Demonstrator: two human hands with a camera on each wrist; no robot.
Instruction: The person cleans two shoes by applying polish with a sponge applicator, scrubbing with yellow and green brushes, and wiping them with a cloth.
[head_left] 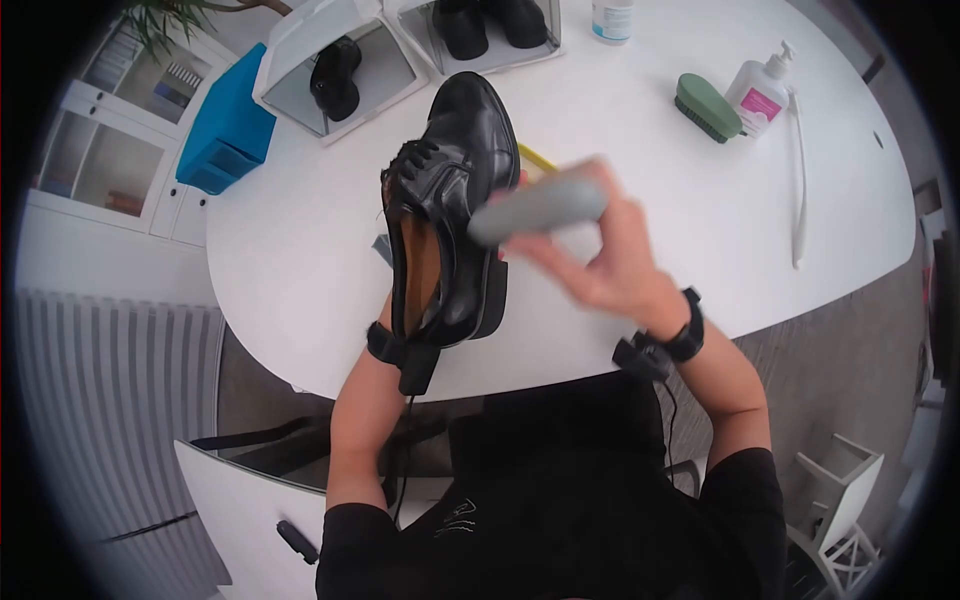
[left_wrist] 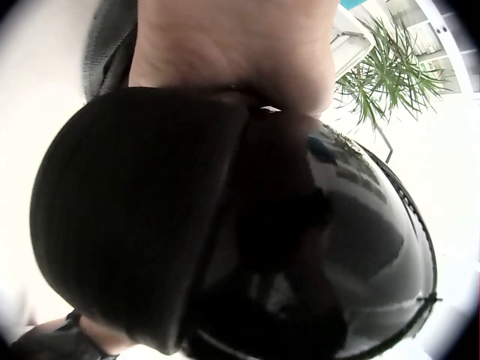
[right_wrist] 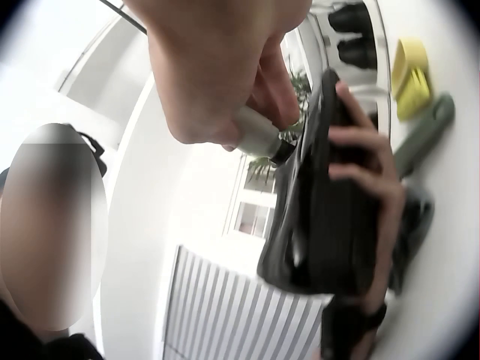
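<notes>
White desk: we apparently treated a black shoe.
Our left hand gripped it, right hand a grey tool (blurred); next strokes needed steadiness.

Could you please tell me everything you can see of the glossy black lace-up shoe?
The glossy black lace-up shoe looks like polished leather, with black laces, a tan insole and a low black heel. It is held above the white table, toe forward, opening upward. The left hand grips it from below; the grey, rounded tool in the right hand appears to touch its side.
</notes>
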